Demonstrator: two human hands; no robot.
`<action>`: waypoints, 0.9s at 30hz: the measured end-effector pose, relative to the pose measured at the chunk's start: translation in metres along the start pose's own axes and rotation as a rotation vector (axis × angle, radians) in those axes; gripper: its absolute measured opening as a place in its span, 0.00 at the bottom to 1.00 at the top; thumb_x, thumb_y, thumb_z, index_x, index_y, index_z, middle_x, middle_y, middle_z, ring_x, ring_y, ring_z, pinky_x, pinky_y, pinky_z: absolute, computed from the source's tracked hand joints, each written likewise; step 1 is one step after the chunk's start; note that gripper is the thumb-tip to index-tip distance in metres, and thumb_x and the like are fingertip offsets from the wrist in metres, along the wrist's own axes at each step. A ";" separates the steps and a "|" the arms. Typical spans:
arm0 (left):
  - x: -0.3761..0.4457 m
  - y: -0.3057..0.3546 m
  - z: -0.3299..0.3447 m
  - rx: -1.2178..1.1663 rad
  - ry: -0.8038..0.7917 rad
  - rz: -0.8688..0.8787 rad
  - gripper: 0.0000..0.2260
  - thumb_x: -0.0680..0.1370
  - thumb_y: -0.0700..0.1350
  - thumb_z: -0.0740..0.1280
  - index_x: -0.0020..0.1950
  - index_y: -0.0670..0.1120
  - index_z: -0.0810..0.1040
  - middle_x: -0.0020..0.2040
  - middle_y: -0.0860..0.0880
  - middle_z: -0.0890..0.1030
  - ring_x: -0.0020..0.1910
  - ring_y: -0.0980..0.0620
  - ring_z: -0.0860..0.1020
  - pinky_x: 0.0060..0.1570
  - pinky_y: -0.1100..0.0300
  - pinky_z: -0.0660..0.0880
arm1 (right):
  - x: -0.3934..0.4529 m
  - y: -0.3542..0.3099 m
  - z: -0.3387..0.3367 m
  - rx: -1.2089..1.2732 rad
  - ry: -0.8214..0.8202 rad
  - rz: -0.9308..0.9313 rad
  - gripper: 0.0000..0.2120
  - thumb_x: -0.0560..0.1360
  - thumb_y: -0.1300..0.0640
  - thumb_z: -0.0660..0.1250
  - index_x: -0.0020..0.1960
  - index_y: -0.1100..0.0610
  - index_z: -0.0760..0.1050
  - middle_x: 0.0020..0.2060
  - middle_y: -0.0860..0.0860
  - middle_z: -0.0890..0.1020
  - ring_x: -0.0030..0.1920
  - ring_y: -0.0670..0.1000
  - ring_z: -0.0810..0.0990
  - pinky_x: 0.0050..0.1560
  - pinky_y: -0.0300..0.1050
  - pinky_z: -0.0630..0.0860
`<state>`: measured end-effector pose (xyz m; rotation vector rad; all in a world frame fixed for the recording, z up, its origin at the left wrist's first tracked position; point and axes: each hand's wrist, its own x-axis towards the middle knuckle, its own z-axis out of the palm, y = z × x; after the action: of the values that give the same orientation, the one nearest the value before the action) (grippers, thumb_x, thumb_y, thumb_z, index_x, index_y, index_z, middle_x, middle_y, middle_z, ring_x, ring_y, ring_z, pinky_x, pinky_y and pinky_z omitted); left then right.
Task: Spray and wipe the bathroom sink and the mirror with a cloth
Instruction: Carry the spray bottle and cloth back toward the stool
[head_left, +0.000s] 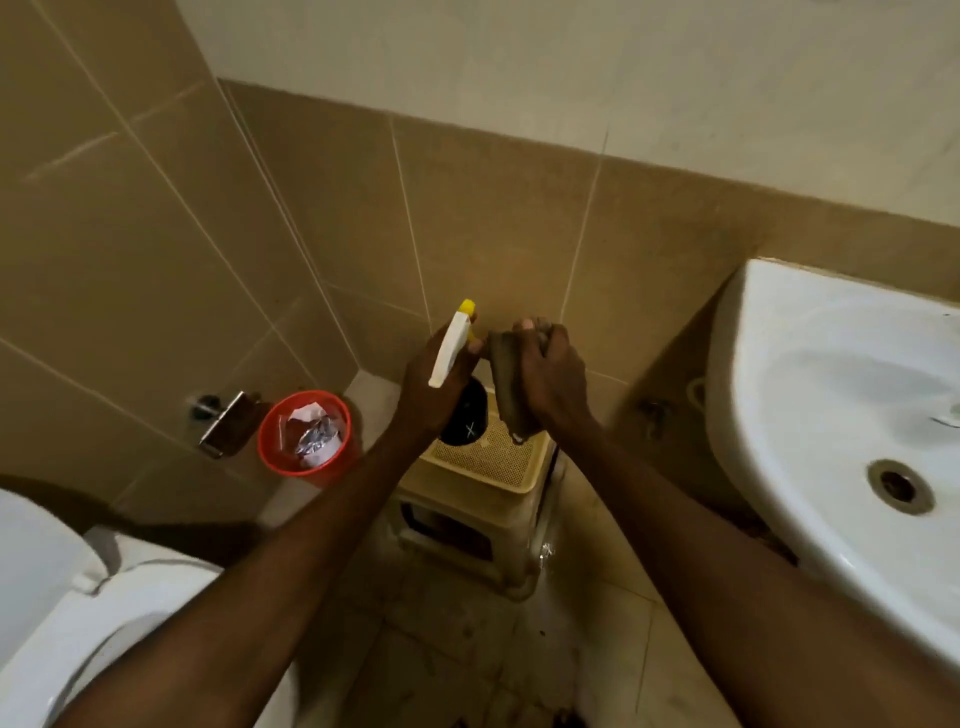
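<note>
My left hand (428, 387) grips a spray bottle (453, 345) with a white head and yellow nozzle; its dark body shows below my palm. The nozzle points toward the cloth. My right hand (550, 376) is closed on a dark brownish cloth (506, 387) that hangs down beside the bottle. Both hands are held close together above a stool, left of the white sink (810, 415), whose drain (898, 486) shows at the right. No mirror is in view.
A cream plastic stool (488, 473) with a mesh top stands on the floor under my hands. A red bin (270, 441) with rubbish sits by the left wall near a metal paper holder (223, 421). A white toilet (67, 618) fills the lower left.
</note>
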<state>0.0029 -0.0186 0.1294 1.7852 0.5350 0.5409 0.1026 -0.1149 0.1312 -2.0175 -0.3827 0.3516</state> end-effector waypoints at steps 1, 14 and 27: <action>-0.001 -0.018 0.002 -0.015 -0.001 -0.012 0.17 0.78 0.53 0.64 0.66 0.51 0.73 0.61 0.42 0.79 0.59 0.45 0.78 0.60 0.52 0.73 | 0.004 0.015 0.008 0.016 -0.035 0.040 0.18 0.82 0.44 0.54 0.59 0.58 0.69 0.54 0.57 0.78 0.52 0.57 0.78 0.55 0.57 0.76; 0.015 -0.156 0.027 -0.085 0.087 -0.022 0.14 0.70 0.67 0.64 0.53 0.65 0.71 0.49 0.47 0.80 0.50 0.51 0.80 0.52 0.58 0.76 | 0.042 0.130 0.075 -0.076 -0.069 0.161 0.24 0.80 0.45 0.60 0.63 0.65 0.66 0.59 0.60 0.77 0.58 0.60 0.76 0.51 0.47 0.73; 0.038 -0.208 0.035 -0.097 0.093 -0.009 0.28 0.70 0.70 0.62 0.64 0.58 0.68 0.56 0.53 0.79 0.57 0.53 0.78 0.58 0.62 0.73 | 0.059 0.171 0.093 -0.413 -0.341 0.298 0.14 0.79 0.59 0.61 0.61 0.66 0.72 0.57 0.64 0.78 0.58 0.62 0.77 0.48 0.48 0.72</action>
<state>0.0361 0.0319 -0.0764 1.6707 0.5712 0.6361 0.1385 -0.0919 -0.0675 -2.4296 -0.3861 0.8678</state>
